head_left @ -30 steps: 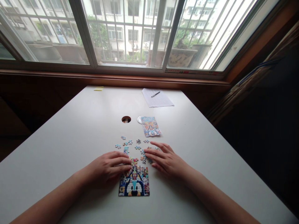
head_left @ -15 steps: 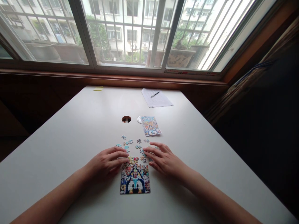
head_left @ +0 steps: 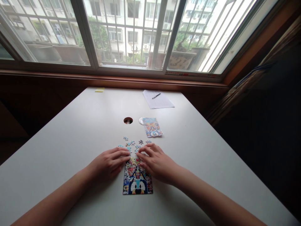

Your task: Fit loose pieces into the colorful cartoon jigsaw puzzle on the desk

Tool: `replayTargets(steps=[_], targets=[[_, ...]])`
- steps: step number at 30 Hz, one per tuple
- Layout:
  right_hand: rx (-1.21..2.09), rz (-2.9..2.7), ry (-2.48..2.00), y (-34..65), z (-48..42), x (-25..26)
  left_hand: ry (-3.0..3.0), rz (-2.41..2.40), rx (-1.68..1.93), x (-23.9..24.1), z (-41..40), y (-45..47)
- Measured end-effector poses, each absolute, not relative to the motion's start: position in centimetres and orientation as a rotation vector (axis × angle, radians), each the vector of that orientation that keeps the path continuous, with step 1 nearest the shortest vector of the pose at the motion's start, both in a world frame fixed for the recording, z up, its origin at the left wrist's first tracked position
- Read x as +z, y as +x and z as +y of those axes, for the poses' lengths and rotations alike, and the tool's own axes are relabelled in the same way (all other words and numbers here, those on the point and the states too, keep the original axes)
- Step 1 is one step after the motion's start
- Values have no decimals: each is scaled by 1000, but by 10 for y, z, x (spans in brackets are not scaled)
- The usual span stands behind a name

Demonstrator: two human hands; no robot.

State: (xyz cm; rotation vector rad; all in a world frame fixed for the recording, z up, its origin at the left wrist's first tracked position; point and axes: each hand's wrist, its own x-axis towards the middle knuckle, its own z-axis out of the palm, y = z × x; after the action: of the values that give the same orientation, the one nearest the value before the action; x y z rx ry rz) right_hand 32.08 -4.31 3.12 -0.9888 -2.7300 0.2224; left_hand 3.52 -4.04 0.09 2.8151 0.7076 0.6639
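Note:
A partly assembled jigsaw puzzle (head_left: 138, 185) lies flat on the white table, showing a blue cartoon dog's face at its near end. My left hand (head_left: 109, 161) rests along its upper left edge, fingers stretched out, fingertips at the border pieces; its thumb is mostly hidden. Over the puzzle's upper right corner, my right hand (head_left: 157, 161) is curled, thumb and fingers around puzzle pieces (head_left: 137, 151) partly covered by them. Several loose puzzle pieces (head_left: 132, 142) are scattered just beyond the fingers.
Past the pieces lies a picture card (head_left: 152, 128), overlapping a round silvery disc (head_left: 141, 121). Left of it is a round hole (head_left: 128, 120) in the table (head_left: 58, 138). Farther back are paper sheets (head_left: 162, 102), a pen (head_left: 156, 95) and a yellow sticky note (head_left: 99, 90) before the window.
My right hand has moved left over the puzzle's upper right corner, bringing the pieces under its fingers against the assembled part. My left hand has hardly moved.

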Motion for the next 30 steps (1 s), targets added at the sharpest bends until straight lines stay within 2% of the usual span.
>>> replayTargets(steps=[13, 30], targets=[[193, -2663, -962, 310, -47, 10, 2830, 693, 674, 3, -40, 36], [253, -2660, -932, 313, -43, 13, 2842, 712, 637, 1, -40, 35]])
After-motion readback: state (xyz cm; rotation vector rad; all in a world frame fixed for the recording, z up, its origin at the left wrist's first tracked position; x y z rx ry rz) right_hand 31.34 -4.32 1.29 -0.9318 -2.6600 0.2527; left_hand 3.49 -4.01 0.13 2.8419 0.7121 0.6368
